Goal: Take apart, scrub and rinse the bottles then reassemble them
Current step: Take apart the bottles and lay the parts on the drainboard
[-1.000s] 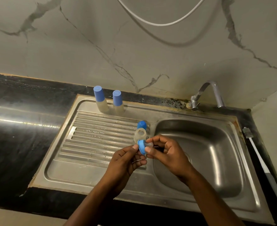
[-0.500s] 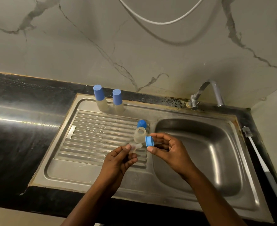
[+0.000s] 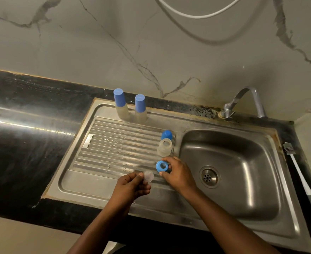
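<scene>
An open clear bottle stands on the ribbed drainboard, with a blue cap just behind it. My right hand pinches a blue screw ring low over the drainboard, in front of the open bottle. My left hand pinches a clear teat between thumb and fingers, a little left of the ring. Two capped bottles, left one and right one, stand at the back of the drainboard.
The steel sink basin with its drain lies to the right, under a tap. A bottle brush lies along the right rim. Black countertop stretches left. A white hose hangs on the wall.
The ring and the teat have come apart: my right hand carried the blue ring down toward the drainboard, and my left hand drew the clear teat away to the left.
</scene>
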Action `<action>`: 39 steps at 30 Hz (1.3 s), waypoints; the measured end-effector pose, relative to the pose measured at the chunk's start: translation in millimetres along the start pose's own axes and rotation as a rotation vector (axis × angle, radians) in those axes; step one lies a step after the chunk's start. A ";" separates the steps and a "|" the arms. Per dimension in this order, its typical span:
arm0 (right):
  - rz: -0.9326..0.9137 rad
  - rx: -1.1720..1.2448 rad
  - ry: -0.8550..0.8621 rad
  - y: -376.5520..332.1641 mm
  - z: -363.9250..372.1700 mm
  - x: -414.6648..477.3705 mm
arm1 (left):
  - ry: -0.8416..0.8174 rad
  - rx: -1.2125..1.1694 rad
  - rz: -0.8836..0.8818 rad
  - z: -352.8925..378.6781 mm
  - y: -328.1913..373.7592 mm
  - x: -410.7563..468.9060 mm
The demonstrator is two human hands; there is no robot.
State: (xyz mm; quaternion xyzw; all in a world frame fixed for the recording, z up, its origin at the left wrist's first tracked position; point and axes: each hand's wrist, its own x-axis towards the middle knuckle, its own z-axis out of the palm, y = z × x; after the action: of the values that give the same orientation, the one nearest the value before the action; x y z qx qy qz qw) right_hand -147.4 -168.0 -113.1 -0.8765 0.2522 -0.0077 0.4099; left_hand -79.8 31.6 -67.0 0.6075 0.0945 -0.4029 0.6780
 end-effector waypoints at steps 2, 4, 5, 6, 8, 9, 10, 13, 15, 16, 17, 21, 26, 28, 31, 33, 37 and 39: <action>-0.004 -0.014 0.019 3.0 5.1 2.2 | -0.004 0.057 0.021 -2.8 -2.0 0.8; -0.011 -0.019 0.029 6.1 8.2 3.9 | -0.017 0.099 0.037 -5.0 -3.2 0.8; -0.014 -0.014 0.029 7.0 9.0 4.4 | -0.026 0.119 0.043 -5.7 -3.5 0.6; -0.017 -0.008 0.025 8.3 9.6 4.5 | -0.033 0.140 0.049 -6.0 -3.9 0.9; -0.021 0.002 0.020 8.1 8.3 3.6 | -0.040 0.185 0.062 -6.1 -5.0 2.0; -0.016 0.009 0.030 7.3 6.5 1.5 | -0.042 0.204 0.069 -6.1 -5.3 3.0; -0.009 0.017 0.056 5.8 3.6 -1.7 | -0.043 0.220 0.073 -5.9 -5.6 4.4; 0.005 0.110 0.151 -2.2 -7.1 -17.5 | -0.038 0.269 0.079 -4.3 -7.0 9.2; -0.014 0.224 0.103 -8.5 -13.9 -30.4 | -0.031 0.294 0.075 -1.5 -8.8 12.8; -0.034 0.251 0.048 -10.9 -16.5 -36.4 | -0.033 0.301 0.071 0.2 -10.4 14.9; -0.048 0.251 -0.010 -12.7 -18.1 -41.0 | -0.039 0.310 0.066 1.8 -12.1 16.9; -0.059 0.198 -0.102 -8.7 -15.9 -47.7 | -0.062 0.411 0.056 9.7 -20.0 22.3; -0.088 0.084 -0.072 2.1 -6.5 -44.9 | 0.002 0.462 0.074 8.0 -24.5 24.5; -0.104 0.001 -0.073 4.0 -2.4 -43.1 | 0.032 0.431 0.084 3.8 -23.1 25.7; -0.117 -0.085 -0.102 6.0 2.1 -40.7 | 0.050 0.409 0.097 1.6 -17.5 24.7; -0.127 -0.117 -0.124 7.9 4.6 -40.6 | 0.061 0.412 0.108 0.4 -14.0 24.6; -0.117 -0.129 -0.153 10.1 5.4 -39.3 | 0.066 0.409 0.106 -4.2 -7.8 27.6; -0.111 -0.105 -0.164 9.2 3.0 -40.1 | 0.060 0.405 0.110 -5.6 -4.9 27.9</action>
State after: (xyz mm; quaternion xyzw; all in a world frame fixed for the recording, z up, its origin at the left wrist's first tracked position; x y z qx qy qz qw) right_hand -185.8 -152.8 -114.0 -0.9071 0.1691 0.0546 0.3815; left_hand -62.7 24.9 -89.2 0.7471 -0.0014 -0.3580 0.5600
